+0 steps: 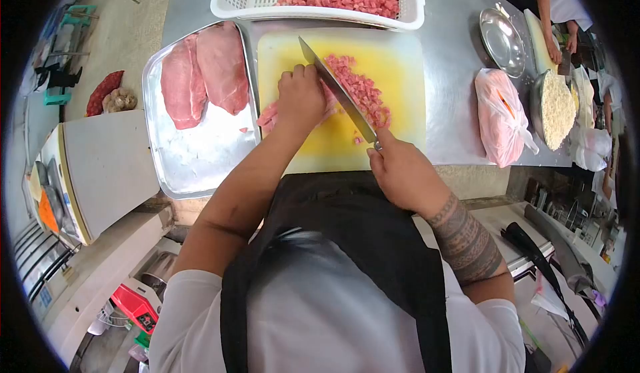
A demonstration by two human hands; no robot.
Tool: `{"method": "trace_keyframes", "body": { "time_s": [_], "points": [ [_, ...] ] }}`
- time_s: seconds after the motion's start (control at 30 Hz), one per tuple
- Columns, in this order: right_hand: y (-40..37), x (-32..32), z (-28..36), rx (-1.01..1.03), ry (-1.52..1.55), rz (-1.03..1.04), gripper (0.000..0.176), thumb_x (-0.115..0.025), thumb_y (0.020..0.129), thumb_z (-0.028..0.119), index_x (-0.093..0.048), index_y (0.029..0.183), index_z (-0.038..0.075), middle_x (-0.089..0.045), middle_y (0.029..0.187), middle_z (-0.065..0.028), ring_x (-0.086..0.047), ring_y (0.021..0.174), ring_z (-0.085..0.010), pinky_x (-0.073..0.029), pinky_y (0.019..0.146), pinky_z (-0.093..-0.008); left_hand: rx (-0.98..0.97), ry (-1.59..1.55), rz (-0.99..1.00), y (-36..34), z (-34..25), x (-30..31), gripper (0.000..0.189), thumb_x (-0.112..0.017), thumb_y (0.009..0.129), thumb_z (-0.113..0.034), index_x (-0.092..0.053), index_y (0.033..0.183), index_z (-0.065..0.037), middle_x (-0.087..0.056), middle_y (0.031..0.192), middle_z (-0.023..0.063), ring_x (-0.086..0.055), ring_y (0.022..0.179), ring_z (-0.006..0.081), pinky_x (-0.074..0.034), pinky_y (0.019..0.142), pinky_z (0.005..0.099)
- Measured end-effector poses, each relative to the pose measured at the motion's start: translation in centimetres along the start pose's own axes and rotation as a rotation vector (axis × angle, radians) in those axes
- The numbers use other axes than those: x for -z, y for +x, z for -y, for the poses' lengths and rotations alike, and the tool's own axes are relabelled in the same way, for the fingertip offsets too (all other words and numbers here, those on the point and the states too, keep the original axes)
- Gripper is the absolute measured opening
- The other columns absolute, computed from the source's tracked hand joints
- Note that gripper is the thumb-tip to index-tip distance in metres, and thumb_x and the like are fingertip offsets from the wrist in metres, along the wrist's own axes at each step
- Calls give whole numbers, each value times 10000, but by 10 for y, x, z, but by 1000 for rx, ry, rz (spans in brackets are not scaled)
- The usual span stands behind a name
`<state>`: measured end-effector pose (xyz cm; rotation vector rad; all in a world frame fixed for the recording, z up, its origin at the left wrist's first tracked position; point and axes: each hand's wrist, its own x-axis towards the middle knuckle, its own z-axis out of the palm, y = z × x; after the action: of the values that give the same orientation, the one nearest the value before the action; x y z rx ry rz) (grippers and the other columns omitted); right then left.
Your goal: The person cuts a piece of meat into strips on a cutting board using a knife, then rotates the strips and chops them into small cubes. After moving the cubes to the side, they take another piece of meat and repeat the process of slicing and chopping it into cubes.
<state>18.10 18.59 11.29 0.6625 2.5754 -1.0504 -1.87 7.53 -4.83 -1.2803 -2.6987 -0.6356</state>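
In my right hand (pixel 399 166) is the handle of a large kitchen knife (pixel 338 92), its blade slanting up and left across the yellowish cutting board (pixel 393 46). My left hand (pixel 301 96) presses with curled fingers on strips of raw meat (pixel 269 116), just left of the blade; much of that meat is hidden beneath the hand. To the right of the blade lies a pile of diced meat (pixel 360 88). A metal tray (pixel 193 166) left of the board bears two large raw meat slabs (pixel 223 66).
Beyond the board stands a white perforated basket (pixel 320 20) full of diced meat. On the right are a metal bowl (pixel 501 42), a tied plastic bag (pixel 499 120) and a bowl of pale crumbly food (pixel 557 110). Another person's hands (pixel 563 45) work at the far right.
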Motion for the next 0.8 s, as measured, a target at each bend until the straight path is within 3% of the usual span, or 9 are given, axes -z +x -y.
{"method": "trace_keyframes", "body": {
  "time_s": [0.03,0.13,0.23,0.33,0.43,0.63,0.73,0.8],
  "points": [
    [0,-6,-3,-2,16,20,279,-536,1063,258,-517,1150,-7,-697,874,-301,-698,863,-503,-536,792,-608,27,-30,-23,0,-3,2,165,-600,902,-139,-633,1026,-35,-638,1020,168,-595,916,388,-481,839,490],
    [61,-72,-34,161,-238,-252,279,-531,1066,255,-518,1180,0,-704,896,-299,-697,871,-506,-545,801,-600,-3,15,25,-1,2,-2,154,-605,903,-145,-631,1005,-33,-641,1018,171,-597,909,388,-482,841,498],
    [75,-56,-26,73,-21,-104,303,-541,1067,225,-493,1237,-21,-702,905,-284,-690,866,-495,-531,764,-593,51,9,12,2,-3,7,168,-607,919,-165,-637,1009,-26,-638,1012,164,-602,926,380,-481,842,503],
    [58,-50,-35,178,-30,-243,290,-540,1067,220,-495,1237,-11,-704,899,-272,-682,843,-500,-529,758,-595,58,-168,-20,0,3,9,191,-572,932,-121,-635,1067,-2,-645,1047,204,-615,946,412,-493,867,531],
    [31,-47,-40,-5,-43,-142,305,-576,1054,276,-526,1212,19,-721,897,-256,-710,852,-469,-552,766,-587,-59,-134,-72,-3,10,18,161,-617,944,-174,-645,1034,-43,-641,1030,141,-609,958,370,-494,825,512],
    [-25,-20,-13,12,-50,-73,270,-589,1038,222,-520,1184,5,-695,800,-250,-695,789,-481,-534,718,-603,8,15,61,-7,6,18,270,-663,897,-217,-648,1122,-68,-634,1079,107,-607,949,362,-504,792,516],
    [-25,-13,-2,21,-21,-40,250,-570,1043,222,-516,1156,5,-699,806,-264,-700,802,-489,-540,729,-603,21,20,63,-6,8,10,343,-703,863,-266,-644,1135,-65,-636,1090,92,-609,955,361,-505,792,514],
    [16,-48,-16,10,-44,-61,258,-558,1046,226,-518,1165,0,-707,840,-275,-705,828,-491,-543,748,-604,32,30,93,-7,8,10,358,-711,859,-280,-641,1131,-57,-636,1092,94,-610,957,363,-506,795,516]
  ]
}}
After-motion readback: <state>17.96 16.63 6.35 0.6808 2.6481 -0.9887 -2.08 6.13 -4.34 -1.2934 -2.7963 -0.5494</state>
